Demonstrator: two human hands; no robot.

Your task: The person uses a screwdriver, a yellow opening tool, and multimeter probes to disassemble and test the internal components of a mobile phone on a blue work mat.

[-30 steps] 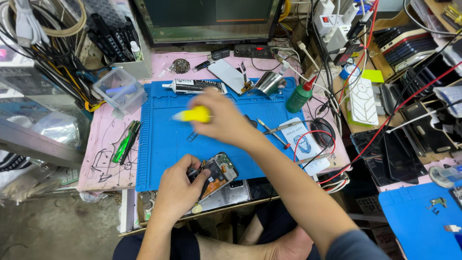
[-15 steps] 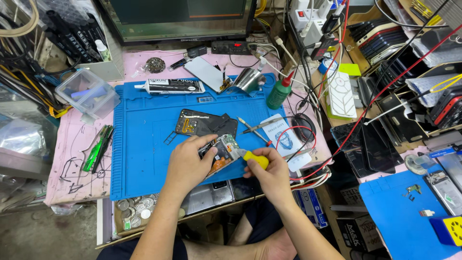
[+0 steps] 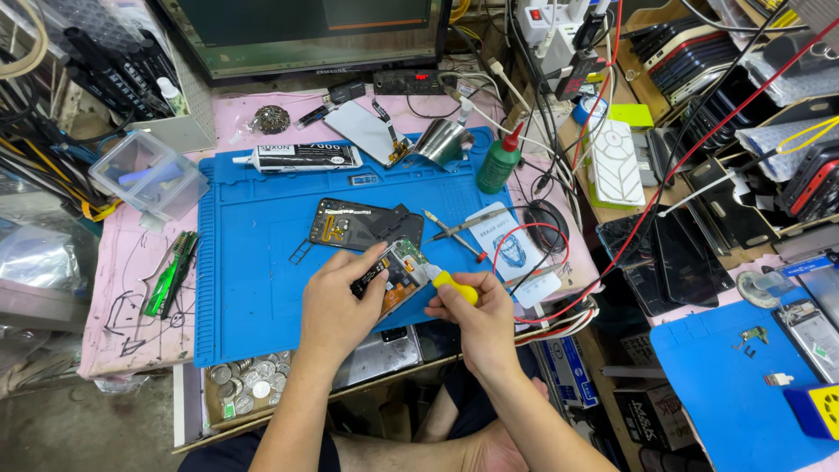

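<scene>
One opened phone (image 3: 395, 277), circuitry exposed.

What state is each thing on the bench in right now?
Opened phone: back off, board exposed, held tilted in left hand.
Yellow-handled screwdriver: gripped by right hand, tip at the phone.
Black back panel: detached, flat on the blue mat.
Glue tube: lying down, capped.
Green bottle: upright, red nozzle on.
Clear plastic box: lid closed.
</scene>
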